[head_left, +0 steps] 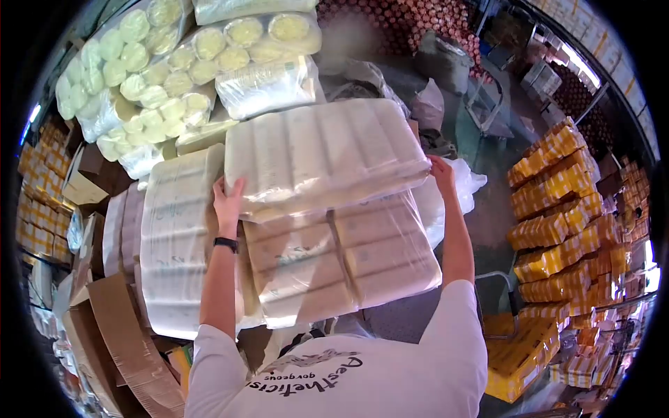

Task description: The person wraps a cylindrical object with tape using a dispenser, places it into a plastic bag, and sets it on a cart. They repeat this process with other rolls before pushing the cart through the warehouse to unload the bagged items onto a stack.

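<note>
A large plastic-wrapped bundle of pale cylindrical packs (324, 150) lies across the top of the stack. My left hand (228, 200) grips its near left corner, fingers up against the wrap, with a black band (226, 244) on the wrist. On the opposite side my right hand (442, 171) pinches the right end of that bundle by the plastic. Beneath it, nearer to me, is another clear-wrapped bundle (300, 261) of similar pale packs. A further wrapped bundle (174, 237) stands close by on the left. What the packs contain cannot be made out.
Bagged rolls with round pale ends (209, 42) are piled at the back left. Opened cardboard boxes (132, 341) stand at the near left. Yellow-and-white taped boxes (557, 216) are stacked on the right. Behind are a metal-framed cart (484, 104) and many reddish net-covered items (397, 24).
</note>
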Demonstrator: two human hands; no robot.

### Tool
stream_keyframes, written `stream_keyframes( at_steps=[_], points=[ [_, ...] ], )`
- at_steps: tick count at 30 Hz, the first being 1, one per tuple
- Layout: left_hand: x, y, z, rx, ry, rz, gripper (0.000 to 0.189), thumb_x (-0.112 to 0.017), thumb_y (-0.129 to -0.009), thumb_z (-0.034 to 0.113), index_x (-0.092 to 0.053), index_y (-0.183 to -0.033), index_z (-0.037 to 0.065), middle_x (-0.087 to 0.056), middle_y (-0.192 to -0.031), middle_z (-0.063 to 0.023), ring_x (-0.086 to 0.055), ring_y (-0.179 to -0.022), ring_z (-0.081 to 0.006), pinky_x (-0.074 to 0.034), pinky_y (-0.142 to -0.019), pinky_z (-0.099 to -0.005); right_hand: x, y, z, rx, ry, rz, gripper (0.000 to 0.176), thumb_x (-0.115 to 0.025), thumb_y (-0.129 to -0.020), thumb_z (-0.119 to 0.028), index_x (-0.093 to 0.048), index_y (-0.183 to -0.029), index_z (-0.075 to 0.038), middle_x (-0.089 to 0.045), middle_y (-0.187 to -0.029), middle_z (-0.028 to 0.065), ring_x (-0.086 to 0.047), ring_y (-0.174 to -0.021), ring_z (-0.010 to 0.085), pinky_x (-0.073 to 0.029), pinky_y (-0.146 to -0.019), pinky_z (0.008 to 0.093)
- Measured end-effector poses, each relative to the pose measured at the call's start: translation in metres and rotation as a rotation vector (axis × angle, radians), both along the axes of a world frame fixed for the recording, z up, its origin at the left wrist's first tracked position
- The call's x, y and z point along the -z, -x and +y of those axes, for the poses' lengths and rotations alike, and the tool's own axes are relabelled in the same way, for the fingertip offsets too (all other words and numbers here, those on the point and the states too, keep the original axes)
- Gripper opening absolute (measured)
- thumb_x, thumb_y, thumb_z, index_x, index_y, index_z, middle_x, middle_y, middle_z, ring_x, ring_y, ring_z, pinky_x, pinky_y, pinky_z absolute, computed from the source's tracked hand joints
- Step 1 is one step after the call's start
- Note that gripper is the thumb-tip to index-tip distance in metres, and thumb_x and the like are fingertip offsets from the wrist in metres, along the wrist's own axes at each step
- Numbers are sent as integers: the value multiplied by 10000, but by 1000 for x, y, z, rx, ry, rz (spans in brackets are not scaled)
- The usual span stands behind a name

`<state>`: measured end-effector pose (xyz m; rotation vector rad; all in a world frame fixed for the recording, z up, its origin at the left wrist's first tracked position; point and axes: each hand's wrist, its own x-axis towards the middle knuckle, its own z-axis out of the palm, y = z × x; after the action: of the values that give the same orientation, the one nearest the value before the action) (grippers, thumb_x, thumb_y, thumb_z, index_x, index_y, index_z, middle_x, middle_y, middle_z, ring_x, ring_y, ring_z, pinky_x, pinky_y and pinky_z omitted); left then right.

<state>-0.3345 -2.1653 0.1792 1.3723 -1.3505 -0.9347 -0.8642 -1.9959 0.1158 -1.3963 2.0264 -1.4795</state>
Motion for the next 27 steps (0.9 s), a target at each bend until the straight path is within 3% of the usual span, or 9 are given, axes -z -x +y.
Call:
stream_keyframes(
  at_steps=[2,5,8,9,12,16,17,21,27],
  points=[
    [3,-3,-4,-6,1,-49,610,-704,-773,362,-468,-1211,9,-583,-1123,-142,-562,-995,-210,-434,-867,-302,23,13,-3,-56,94,-199,355,-528,-793,43,-611,-1127,-49,-655,-948,48,-603,-908,125,-496,-784,270],
    [10,-1,-7,-8,7,96,601,-711,-767,346,-474,-1207,11,-585,-1117,-145,-562,-984,-208,-443,-856,-310,27,25,-8,-62,81,-224,383,-545,-767,36,-607,-1133,-59,-664,-948,80,-631,-877,150,-504,-752,273],
    [15,0,-10,-43,33,54,590,-716,-762,342,-487,-1192,9,-587,-1113,-151,-564,-980,-209,-447,-854,-317,-12,12,-23,7,-5,484,412,-554,-733,40,-601,-1129,-62,-659,-971,128,-651,-859,208,-505,-728,280],
    [16,-2,-10,-55,48,26,586,-717,-760,342,-491,-1186,9,-588,-1111,-152,-565,-979,-209,-449,-853,-319,-10,11,-31,31,11,582,381,-559,-711,46,-604,-1076,-53,-646,-955,148,-642,-865,263,-500,-735,305],
    [12,1,-7,-69,32,25,584,-722,-754,346,-500,-1176,8,-595,-1098,-154,-571,-978,-221,-448,-857,-322,-4,18,-56,-56,171,621,305,-568,-713,33,-606,-1003,-55,-644,-884,122,-633,-826,261,-488,-732,322],
    [18,-4,-15,-63,59,-47,610,-732,-740,358,-501,-1183,7,-602,-1082,-163,-581,-974,-235,-449,-859,-333,8,19,-67,62,44,359,233,-578,-694,23,-605,-915,-47,-628,-813,110,-605,-744,275,-466,-686,320],
    [24,-8,-22,-33,32,-41,609,-733,-757,301,-471,-1218,1,-592,-1102,-152,-584,-976,-218,-461,-852,-316,9,16,-64,83,69,423,222,-567,-688,17,-603,-897,-47,-622,-760,111,-595,-694,271,-463,-662,318],
    [9,-10,-17,256,-175,442,588,-650,-841,212,-358,-1313,19,-517,-1223,-97,-514,-1110,-180,-400,-940,-295,6,1,-49,174,185,439,207,-591,-643,11,-598,-844,-39,-594,-708,170,-616,-690,317,-459,-627,343],
    [-6,-17,-20,270,-224,243,667,-665,-815,352,-386,-1313,5,-571,-1161,-66,-532,-1069,-155,-395,-920,-290,13,-16,-23,243,266,508,203,-499,-680,39,-607,-837,-30,-594,-722,201,-607,-711,369,-446,-607,394]
  ],
)
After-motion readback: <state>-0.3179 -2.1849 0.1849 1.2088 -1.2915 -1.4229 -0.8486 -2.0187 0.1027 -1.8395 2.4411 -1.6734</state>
